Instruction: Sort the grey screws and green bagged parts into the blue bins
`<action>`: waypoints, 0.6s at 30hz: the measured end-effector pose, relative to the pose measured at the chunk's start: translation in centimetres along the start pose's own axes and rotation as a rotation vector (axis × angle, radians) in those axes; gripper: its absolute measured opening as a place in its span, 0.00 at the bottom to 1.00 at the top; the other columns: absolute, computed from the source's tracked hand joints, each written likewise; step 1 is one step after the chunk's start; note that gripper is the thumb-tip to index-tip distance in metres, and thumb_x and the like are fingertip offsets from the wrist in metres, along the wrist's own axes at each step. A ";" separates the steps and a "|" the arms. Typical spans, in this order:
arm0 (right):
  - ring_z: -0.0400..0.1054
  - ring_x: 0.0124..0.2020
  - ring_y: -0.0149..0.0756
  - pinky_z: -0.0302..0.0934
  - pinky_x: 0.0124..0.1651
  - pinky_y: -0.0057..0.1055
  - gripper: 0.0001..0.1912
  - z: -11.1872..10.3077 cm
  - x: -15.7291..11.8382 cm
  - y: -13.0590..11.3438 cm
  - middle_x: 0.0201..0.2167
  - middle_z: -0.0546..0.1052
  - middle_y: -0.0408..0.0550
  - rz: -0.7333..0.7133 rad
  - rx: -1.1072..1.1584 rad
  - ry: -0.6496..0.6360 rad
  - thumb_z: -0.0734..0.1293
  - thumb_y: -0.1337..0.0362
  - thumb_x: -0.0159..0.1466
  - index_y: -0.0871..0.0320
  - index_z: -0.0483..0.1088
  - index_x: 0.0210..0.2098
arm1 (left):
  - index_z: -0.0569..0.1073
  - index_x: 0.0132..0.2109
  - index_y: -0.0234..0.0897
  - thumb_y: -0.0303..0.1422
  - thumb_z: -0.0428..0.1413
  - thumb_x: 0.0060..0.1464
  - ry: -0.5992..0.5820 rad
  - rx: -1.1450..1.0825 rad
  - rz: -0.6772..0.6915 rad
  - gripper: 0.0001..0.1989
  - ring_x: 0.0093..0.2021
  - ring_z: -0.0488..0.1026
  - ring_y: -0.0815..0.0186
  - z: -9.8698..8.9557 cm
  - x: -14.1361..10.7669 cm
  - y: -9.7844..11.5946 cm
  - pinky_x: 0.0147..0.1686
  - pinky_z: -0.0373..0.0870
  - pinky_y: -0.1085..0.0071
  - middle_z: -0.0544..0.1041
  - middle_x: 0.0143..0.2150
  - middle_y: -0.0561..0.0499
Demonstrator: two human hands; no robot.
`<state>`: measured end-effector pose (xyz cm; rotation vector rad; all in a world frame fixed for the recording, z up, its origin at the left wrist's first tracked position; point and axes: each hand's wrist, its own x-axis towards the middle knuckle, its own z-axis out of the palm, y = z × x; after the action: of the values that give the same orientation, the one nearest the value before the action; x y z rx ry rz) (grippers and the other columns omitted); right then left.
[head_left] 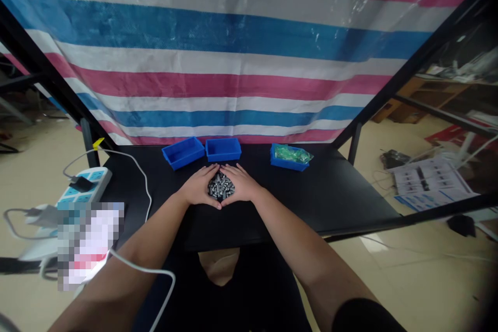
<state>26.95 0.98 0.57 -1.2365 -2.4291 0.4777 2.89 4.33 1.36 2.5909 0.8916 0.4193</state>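
Note:
A pile of small grey and black metal pieces that look like screws lies on the black table. My left hand curves round its left side, thumb apart from the fingers. Round the right side curves my right hand, shaped the same way. Fingertips meet beyond the pile and the thumb tips come together on the near side, so the two hands form a ring. Both hands are open, with the palm edges beside the pieces. The outer edge of the pile is partly hidden by the hands.
Behind the hands stand two blue trays, a left one and a middle one. A third blue tray at right holds green plastic bags. At left are a power strip, a white cable and a blurred-out device. A striped sheet hangs behind.

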 end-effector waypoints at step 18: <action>0.53 0.71 0.56 0.43 0.74 0.55 0.55 0.4 0.1 0.7 0.67 0.65 0.60 0.010 0.098 0.055 0.80 0.40 0.45 0.55 0.65 0.66 | 0.67 0.66 0.35 0.63 0.69 0.27 0.100 -0.123 0.005 0.61 0.64 0.68 0.42 0.1 0.2 -0.1 0.67 0.63 0.51 0.69 0.65 0.35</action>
<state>27.20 1.35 -0.07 -1.2060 -2.3256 0.5516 3.03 4.58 1.28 2.4788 0.8637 0.5909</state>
